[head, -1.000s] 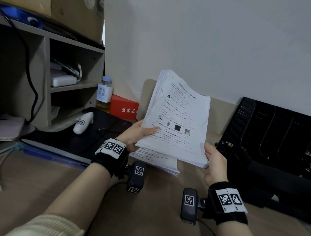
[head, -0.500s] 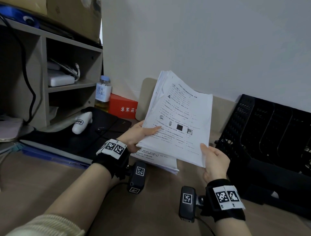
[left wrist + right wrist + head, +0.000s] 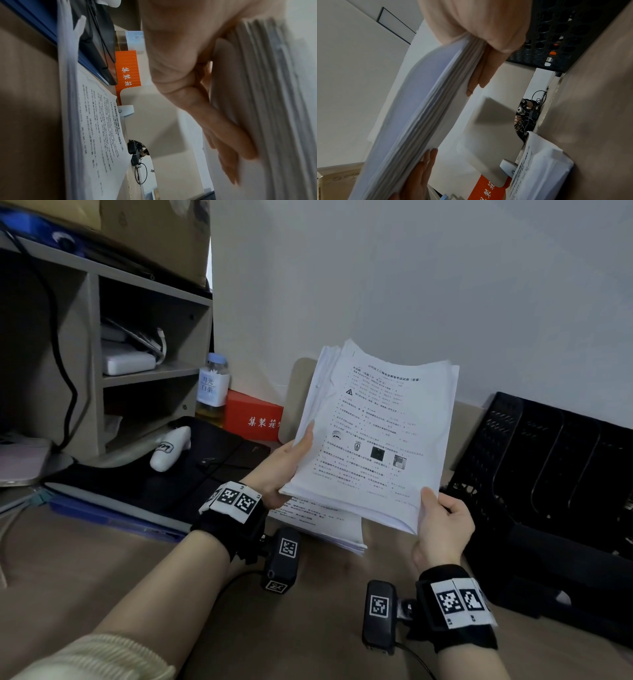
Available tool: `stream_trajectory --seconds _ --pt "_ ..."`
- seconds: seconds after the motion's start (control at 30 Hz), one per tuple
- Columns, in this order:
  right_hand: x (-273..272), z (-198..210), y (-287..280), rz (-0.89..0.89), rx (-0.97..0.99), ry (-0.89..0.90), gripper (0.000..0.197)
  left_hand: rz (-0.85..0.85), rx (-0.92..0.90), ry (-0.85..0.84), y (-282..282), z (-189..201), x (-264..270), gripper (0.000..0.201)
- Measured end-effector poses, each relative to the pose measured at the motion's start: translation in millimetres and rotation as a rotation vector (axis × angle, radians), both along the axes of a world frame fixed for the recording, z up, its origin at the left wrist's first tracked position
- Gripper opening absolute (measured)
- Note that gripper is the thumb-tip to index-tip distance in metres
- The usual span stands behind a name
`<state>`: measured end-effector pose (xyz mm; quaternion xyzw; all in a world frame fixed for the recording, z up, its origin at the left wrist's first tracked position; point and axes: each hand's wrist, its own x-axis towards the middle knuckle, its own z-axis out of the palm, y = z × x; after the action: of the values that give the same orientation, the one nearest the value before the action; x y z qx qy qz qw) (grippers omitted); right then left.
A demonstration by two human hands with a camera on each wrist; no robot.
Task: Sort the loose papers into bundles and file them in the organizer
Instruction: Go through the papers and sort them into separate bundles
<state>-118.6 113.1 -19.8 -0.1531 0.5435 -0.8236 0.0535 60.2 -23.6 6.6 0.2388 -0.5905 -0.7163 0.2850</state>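
A thick bundle of printed white papers (image 3: 376, 433) is held up off the desk, tilted toward me. My left hand (image 3: 284, 463) grips its left edge, thumb on the top sheet and fingers (image 3: 228, 135) underneath. My right hand (image 3: 442, 522) grips the lower right corner (image 3: 471, 51), thumb on top. A second stack of papers (image 3: 322, 525) lies flat on the desk below the bundle, also seen in the left wrist view (image 3: 99, 135). The black perforated file organizer (image 3: 555, 467) stands at the right, just beyond my right hand.
A wooden shelf unit (image 3: 144, 378) stands at the left with a bottle (image 3: 212, 388) and a red box (image 3: 251, 416) beside it. A black pad (image 3: 154, 474) carries a white device (image 3: 169, 448). A rounded beige board (image 3: 294, 398) leans on the wall behind the bundle.
The bundle has tipped slightly more upright and shifted a little right. My right hand slid up the lower right corner; my left hand kept its grip.
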Motion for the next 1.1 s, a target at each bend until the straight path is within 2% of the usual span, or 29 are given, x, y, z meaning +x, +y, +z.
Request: stream_trajectory --seconds 0.03,0.1,0.3,0.4,0.43,0.57,0.63,0.7,0.77,0.87,0.97,1.1 --pt "0 0 0 -0.003 -0.007 0.004 0.019 0.056 -0.014 -0.021 3 3 0 0.074" --pt "1 0 0 -0.018 -0.015 0.015 0.019 0.05 0.052 -0.034 -2 5 -4 0.065" --pt "1 -3 -1 -0.063 -0.03 0.043 0.019 0.021 0.156 -0.015 -9 6 -5 0.065" --pt "1 -3 -1 -0.086 -0.033 0.071 0.019 0.038 0.11 -0.032 -10 3 -5 0.065" --pt "2 -3 -1 -0.092 -0.031 0.082 0.019 0.052 0.088 -0.044 -10 3 -4 0.068" --pt "1 -5 -2 -0.108 -0.014 0.112 0.019 0.077 -0.034 -0.082 -23 -9 -11 0.102" --pt "2 -6 -2 -0.111 -0.034 0.118 0.019 0.087 -0.083 -0.095 -30 -13 -15 0.112" --pt "4 -6 -2 -0.118 -0.062 0.133 0.019 0.081 -0.086 -0.075 -27 -14 -15 0.105" --pt "5 -6 -2 -0.117 -0.077 0.138 0.02 0.076 -0.08 -0.042 -12 -7 -9 0.09" --pt "5 -7 -3 -0.115 -0.079 0.136 0.018 0.173 -0.033 0.006 -7 -9 -9 0.065" --pt "3 -8 -3 -0.116 -0.075 0.117 0.016 0.119 -0.091 -0.036 -12 -11 -12 0.079" --pt "4 -8 -3 -0.154 -0.069 0.099 0.016 0.194 -0.159 -0.055 -23 -10 -18 0.05"
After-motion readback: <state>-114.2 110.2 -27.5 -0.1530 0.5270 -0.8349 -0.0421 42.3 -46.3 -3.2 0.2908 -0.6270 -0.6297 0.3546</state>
